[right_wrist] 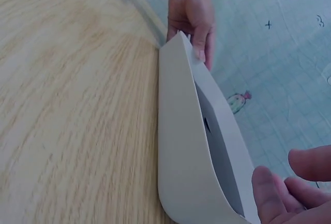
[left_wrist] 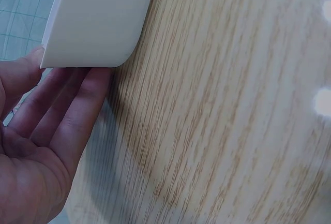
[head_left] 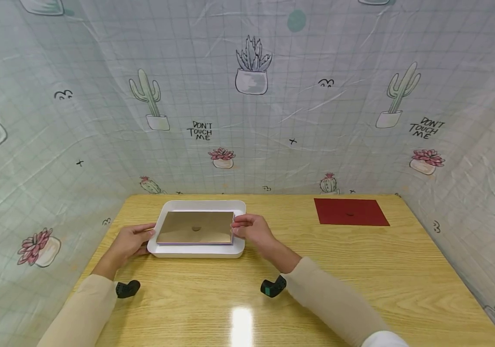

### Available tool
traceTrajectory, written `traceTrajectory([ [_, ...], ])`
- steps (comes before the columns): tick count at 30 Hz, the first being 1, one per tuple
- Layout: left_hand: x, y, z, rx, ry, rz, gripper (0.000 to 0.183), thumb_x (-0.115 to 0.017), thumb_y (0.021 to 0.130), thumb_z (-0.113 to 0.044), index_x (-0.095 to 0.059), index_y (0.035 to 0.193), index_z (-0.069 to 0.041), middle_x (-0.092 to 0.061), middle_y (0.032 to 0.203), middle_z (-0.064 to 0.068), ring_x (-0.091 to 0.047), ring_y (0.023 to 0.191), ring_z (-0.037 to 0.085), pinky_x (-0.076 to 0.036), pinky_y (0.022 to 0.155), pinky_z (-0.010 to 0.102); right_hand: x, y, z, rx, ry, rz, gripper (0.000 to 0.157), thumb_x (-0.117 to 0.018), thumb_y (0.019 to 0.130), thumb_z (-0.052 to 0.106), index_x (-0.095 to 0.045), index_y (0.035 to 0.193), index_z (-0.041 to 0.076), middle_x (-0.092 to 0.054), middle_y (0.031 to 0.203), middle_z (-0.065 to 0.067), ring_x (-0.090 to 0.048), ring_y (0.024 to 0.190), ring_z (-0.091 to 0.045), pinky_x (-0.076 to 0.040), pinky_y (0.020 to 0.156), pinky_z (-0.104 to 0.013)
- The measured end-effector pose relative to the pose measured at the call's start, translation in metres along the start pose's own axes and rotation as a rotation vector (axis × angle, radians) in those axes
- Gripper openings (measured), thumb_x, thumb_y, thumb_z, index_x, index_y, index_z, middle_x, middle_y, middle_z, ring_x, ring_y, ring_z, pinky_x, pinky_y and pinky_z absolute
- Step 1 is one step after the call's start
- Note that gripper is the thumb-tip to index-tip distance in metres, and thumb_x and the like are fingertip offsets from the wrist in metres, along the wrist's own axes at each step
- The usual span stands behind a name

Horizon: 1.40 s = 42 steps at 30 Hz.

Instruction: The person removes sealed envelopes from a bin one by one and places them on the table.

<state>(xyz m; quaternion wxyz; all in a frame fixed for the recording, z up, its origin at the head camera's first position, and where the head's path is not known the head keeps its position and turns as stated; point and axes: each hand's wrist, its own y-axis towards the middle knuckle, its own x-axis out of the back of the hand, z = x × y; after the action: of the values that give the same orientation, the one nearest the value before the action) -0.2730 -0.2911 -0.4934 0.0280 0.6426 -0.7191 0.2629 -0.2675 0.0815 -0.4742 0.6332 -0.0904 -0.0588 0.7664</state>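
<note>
A white tray (head_left: 199, 252) stands at the left of the table. Inside it lies a flat gold envelope (head_left: 212, 226) with a small half-round mark in its middle, and a thin purple edge shows beneath. My left hand (head_left: 131, 242) grips the tray's left end, thumb at the rim and fingers against the wall's underside (left_wrist: 72, 102). Over the tray's right end, my right hand (head_left: 256, 233) has its fingertips beside the gold envelope's right edge. In the right wrist view its thumb (right_wrist: 313, 163) and fingers are apart, with nothing seen between them.
A red envelope (head_left: 351, 212) lies flat at the table's back right. Black devices sit at both wrists, one by the left sleeve (head_left: 82, 308) and one by the right sleeve (head_left: 329, 299). A patterned curtain (head_left: 282, 115) rises behind the wooden table (head_left: 325, 270) and along its sides.
</note>
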Motion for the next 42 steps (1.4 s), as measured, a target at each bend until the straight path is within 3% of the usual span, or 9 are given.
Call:
traceTrajectory([
  [9,0.0,0.002,0.003,-0.01,0.009,0.005,0.054,-0.051,0.111,-0.024,-0.039,0.16,-0.004,-0.04,0.16,0.033,-0.069,0.117,0.021,-0.064,0.085,0.031,-0.012,0.002,-0.008,-0.015,0.0,-0.05,0.04,-0.058,0.098,-0.01,-0.057,0.137,-0.014,-0.06,0.139,-0.032,-0.06,0.131,-0.042,-0.057,0.106,-0.039],
  [16,0.001,0.002,0.005,-0.008,0.008,0.0,0.054,-0.052,0.111,-0.025,-0.039,0.16,-0.005,-0.04,0.161,0.031,-0.067,0.121,0.024,-0.064,0.085,0.032,-0.021,0.002,-0.011,-0.031,-0.006,-0.038,0.05,-0.058,0.098,-0.006,-0.049,0.147,-0.011,-0.053,0.15,-0.029,-0.053,0.14,-0.041,-0.05,0.115,-0.043],
  [33,0.001,0.005,0.003,-0.02,0.001,0.005,0.054,-0.052,0.111,-0.024,-0.04,0.16,-0.004,-0.042,0.159,0.032,-0.07,0.116,0.02,-0.064,0.085,0.032,-0.038,0.003,-0.011,-0.051,-0.034,-0.105,0.061,-0.068,0.094,0.001,-0.046,0.15,-0.009,-0.047,0.157,-0.027,-0.045,0.147,-0.042,-0.042,0.121,-0.05],
  [42,0.004,0.008,0.002,-0.017,0.002,0.013,0.054,-0.052,0.111,-0.025,-0.04,0.16,-0.005,-0.04,0.16,0.031,-0.069,0.119,0.023,-0.064,0.085,0.032,-0.047,0.009,-0.009,-0.05,-0.053,-0.182,0.065,-0.067,0.093,0.0,-0.043,0.152,-0.009,-0.044,0.159,-0.027,-0.04,0.15,-0.044,-0.037,0.124,-0.053],
])
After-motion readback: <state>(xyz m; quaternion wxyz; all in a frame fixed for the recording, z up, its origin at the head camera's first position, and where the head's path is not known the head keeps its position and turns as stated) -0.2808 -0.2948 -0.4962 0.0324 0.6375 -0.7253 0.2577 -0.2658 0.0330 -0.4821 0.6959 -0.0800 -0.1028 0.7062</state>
